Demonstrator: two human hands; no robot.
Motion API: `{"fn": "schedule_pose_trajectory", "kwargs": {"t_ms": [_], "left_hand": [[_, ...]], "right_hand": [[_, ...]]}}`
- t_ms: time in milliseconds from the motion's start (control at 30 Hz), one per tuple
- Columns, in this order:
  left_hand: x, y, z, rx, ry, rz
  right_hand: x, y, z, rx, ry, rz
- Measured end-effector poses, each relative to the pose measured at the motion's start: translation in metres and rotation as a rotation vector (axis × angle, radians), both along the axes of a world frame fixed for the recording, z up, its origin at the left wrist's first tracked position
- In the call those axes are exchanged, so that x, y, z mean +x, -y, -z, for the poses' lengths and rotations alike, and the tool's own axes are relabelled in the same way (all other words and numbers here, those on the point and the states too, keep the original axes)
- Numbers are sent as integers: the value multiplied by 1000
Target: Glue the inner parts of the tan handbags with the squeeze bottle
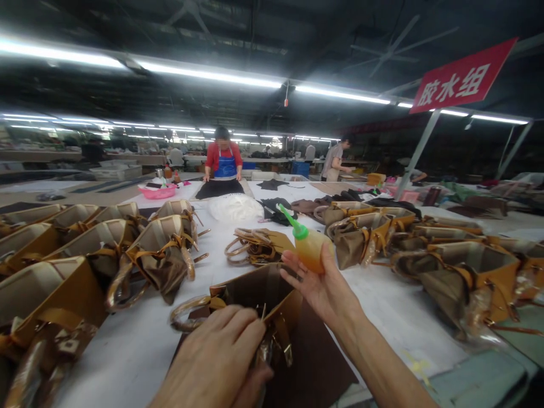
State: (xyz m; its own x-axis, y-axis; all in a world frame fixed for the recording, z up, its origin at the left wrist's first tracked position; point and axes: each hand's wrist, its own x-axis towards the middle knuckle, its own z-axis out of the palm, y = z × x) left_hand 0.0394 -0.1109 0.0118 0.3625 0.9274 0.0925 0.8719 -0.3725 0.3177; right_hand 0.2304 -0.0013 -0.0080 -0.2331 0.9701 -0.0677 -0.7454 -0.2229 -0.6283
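My right hand (325, 292) holds a squeeze bottle (312, 252) with a green nozzle cap and amber liquid inside. The bottle is tilted, its nozzle pointing up and to the left. Below it, a brown and tan handbag (289, 309) lies open at the top on a dark brown sheet (317, 365). My left hand (216, 351) is closed on the near side of this bag, and its fingertips are partly hidden. A wrapped handle (185, 314) of the bag sticks out to the left. Behind the bag lies a flatter tan bag piece (259, 246) with looped handles.
Rows of open handbags stand on the left (157, 249) and on the right (471, 272) of the white table (123, 354). Farther back are a white plastic bag (236, 208), a pink basket (157, 192) and dark fabric pieces (272, 185). A person in a blue apron (225, 164) works across the table.
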Motion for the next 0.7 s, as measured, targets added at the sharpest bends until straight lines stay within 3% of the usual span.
{"fn": "schedule_pose_trajectory", "kwargs": {"t_ms": [67,167,267,333,467,567,633,700], "left_hand": [[29,-20,-6,0,-65,-2],[49,-42,3,-63,-86,-9],[38,-52,22,-97,14,25],[22,-54,27,-67,102,88],[-7,-53,10,-101,133,278],[-19,-47,-4,-139,90,340],[-21,-41,-3,-128,90,321],[-19,-31,7,-84,128,264]], "right_hand": [[1,2,1,0,5,6],[6,5,2,-4,11,3],[11,10,0,-11,2,-24],[13,15,-6,-23,-18,-44],[11,31,-22,-53,-41,-58],[6,43,-28,-100,-40,-66],[3,48,-26,-139,-47,-93],[1,51,-19,-174,-58,-118]]}}
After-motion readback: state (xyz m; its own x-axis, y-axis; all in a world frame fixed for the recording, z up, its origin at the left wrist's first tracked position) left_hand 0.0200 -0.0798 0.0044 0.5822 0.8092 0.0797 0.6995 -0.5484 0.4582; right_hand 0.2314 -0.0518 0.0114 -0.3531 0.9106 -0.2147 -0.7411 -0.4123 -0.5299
